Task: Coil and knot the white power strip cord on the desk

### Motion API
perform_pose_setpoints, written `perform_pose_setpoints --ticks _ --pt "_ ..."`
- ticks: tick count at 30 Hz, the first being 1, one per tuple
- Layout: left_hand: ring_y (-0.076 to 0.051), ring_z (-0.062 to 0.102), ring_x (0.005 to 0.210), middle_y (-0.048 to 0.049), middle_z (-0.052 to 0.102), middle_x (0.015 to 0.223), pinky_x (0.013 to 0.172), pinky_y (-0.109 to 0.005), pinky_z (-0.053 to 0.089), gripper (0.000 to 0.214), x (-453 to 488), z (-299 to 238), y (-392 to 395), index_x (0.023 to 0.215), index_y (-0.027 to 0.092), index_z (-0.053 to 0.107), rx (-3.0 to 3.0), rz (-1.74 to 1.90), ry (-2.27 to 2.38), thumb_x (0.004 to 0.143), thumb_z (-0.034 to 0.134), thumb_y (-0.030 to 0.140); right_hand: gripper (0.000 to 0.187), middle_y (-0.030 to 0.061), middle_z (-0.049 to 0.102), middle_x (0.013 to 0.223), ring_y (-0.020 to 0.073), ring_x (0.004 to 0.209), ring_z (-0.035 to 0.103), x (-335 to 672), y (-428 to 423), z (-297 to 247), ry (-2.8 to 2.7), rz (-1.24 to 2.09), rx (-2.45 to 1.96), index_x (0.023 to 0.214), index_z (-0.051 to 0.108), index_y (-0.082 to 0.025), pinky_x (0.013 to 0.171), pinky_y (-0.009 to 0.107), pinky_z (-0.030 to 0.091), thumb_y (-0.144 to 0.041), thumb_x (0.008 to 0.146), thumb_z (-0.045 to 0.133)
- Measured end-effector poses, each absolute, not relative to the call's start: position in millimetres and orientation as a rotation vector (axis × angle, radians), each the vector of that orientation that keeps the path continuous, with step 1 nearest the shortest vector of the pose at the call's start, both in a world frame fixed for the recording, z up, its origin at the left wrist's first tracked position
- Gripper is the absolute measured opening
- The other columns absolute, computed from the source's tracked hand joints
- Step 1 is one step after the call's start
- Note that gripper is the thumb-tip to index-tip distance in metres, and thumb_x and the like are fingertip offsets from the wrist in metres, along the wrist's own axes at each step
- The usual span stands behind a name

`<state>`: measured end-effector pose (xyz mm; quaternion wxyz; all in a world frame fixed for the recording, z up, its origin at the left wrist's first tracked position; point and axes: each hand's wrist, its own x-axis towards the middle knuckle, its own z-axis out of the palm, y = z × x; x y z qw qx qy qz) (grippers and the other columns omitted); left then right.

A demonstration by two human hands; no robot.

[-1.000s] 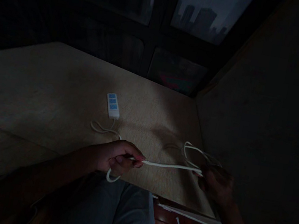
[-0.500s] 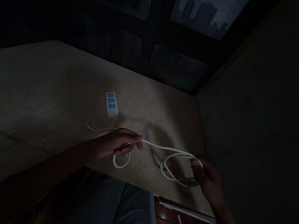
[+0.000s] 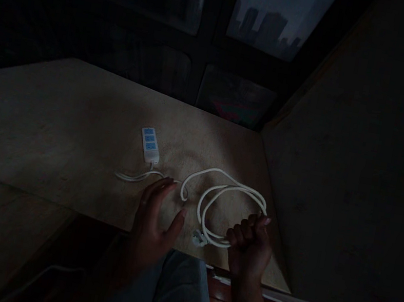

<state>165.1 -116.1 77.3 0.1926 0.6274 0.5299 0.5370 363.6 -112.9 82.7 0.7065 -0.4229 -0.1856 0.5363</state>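
White cord [image 3: 218, 170] of the power strip [image 3: 150, 145] is laid out above and along the pale surface [image 3: 91, 136], and its loops are gathered at the right hand [image 3: 250, 248], near the front edge. The fingers of this hand are folded tightly around the loops. The left hand [image 3: 153, 228] is spread, with thumb and fingers well separated, and nothing is seen to be gripped by it; whether the strand behind its fingertips is touched cannot be told. Probably the loops could be loosened if the right hand were relaxed, because no second support is given. The strip could be dragged if the strand were pulled too strongly. The plug-like end [image 3: 199, 238], beside the loops, might be caught and a knot be made.
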Motion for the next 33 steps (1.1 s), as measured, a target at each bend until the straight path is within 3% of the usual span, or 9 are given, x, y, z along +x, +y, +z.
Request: perform_pose_setpoints --ticks 7,10,14,16,19,22,24,30,33 --pt "-0.023 0.058 0.108 -0.0118 0.056 0.126 0.092 -0.034 0.048 0.055 214.0 36.2 -176.8 0.120 0.021 0.051 0.663 1.344 1.343 0.074 0.073 0.041 0.045 -0.0084 0.007 0.053 0.0094 0.045 0.001 321.9 -117.2 61.1 -0.300 1.098 -0.778 0.070 0.034 -0.021 0.038 0.020 0.017 -0.054 0.090 0.057" --pt "-0.027 0.060 0.111 -0.0128 0.064 0.112 0.092 -0.034 0.048 0.056 224.5 27.0 -162.6 0.109 0.016 0.059 0.594 1.206 0.995 0.064 0.080 0.045 0.049 -0.0078 0.007 0.052 0.0098 0.044 0.004 301.3 -122.4 54.2 -0.310 1.057 -0.783 0.068 0.029 -0.021 0.040 0.021 0.019 -0.057 0.091 0.053" --pt "-0.026 0.059 0.114 -0.0151 0.062 0.123 0.100 -0.034 0.044 0.061 221.4 37.0 -132.8 0.115 0.015 0.060 0.619 1.197 0.886 0.066 0.082 0.045 0.047 -0.0062 0.010 0.054 0.0109 0.046 0.009 281.7 -130.5 52.1 -0.266 1.032 -0.791 0.069 0.027 -0.020 0.047 0.023 0.028 -0.054 0.094 0.048" --pt "-0.022 0.065 0.095 -0.0170 0.063 0.122 0.091 -0.034 0.048 0.066 219.6 43.7 -123.4 0.119 0.014 0.059 0.582 1.182 0.864 0.068 0.080 0.052 0.046 -0.0050 0.012 0.057 0.0121 0.049 0.014 278.2 -134.1 48.9 -0.302 1.027 -0.822 0.068 0.029 -0.019 0.053 0.025 0.034 -0.053 0.096 0.042" --pt "-0.016 0.062 0.065 -0.0110 0.069 0.090 0.071 -0.032 0.050 0.069 220.2 46.8 -118.7 0.111 0.013 0.057 0.493 1.185 0.855 0.069 0.072 0.067 0.047 -0.0023 0.025 0.060 0.0151 0.056 0.033 279.0 -140.1 35.3 -0.387 1.073 -0.851 0.068 0.035 -0.020 0.065 0.033 0.044 -0.057 0.097 0.036" --pt "-0.012 0.052 0.051 0.0034 0.051 0.053 0.058 -0.027 0.044 0.062 220.0 45.2 -119.4 0.093 0.016 0.054 0.427 1.244 0.876 0.069 0.069 0.071 0.048 0.0029 0.052 0.075 0.0208 0.079 0.055 280.5 -150.3 15.6 -0.527 1.200 -0.927 0.075 0.050 -0.025 0.083 0.045 0.048 -0.064 0.095 0.030" --pt "-0.007 0.038 0.042 0.0090 0.036 0.045 0.052 -0.023 0.039 0.059 217.1 45.8 -118.9 0.082 0.016 0.050 0.438 1.263 0.850 0.068 0.071 0.069 0.046 0.0053 0.062 0.092 0.0239 0.094 0.061 280.6 -160.4 5.9 -0.575 1.262 -0.968 0.086 0.059 -0.028 0.088 0.048 0.048 -0.064 0.095 0.031" --pt "-0.002 0.014 0.039 0.0122 0.020 0.044 0.041 -0.018 0.018 0.063 196.7 52.7 -108.9 0.072 0.016 0.045 0.539 1.117 0.796 0.061 0.076 0.069 0.034 0.0092 0.062 0.124 0.0274 0.110 0.061 305.2 -191.6 9.3 -0.638 1.598 -1.141 0.111 0.062 -0.024 0.090 0.045 0.051 -0.049 0.089 0.057" --pt "-0.002 0.014 0.040 0.0113 0.020 0.045 0.041 -0.019 0.015 0.064 181.8 52.4 -103.1 0.068 0.017 0.041 0.654 0.992 0.845 0.060 0.074 0.071 0.048 0.0124 0.058 0.128 0.0285 0.113 0.060 336.1 -191.1 20.5 -0.799 1.363 -1.437 0.123 0.055 -0.023 0.094 0.047 0.049 -0.048 0.083 0.066"
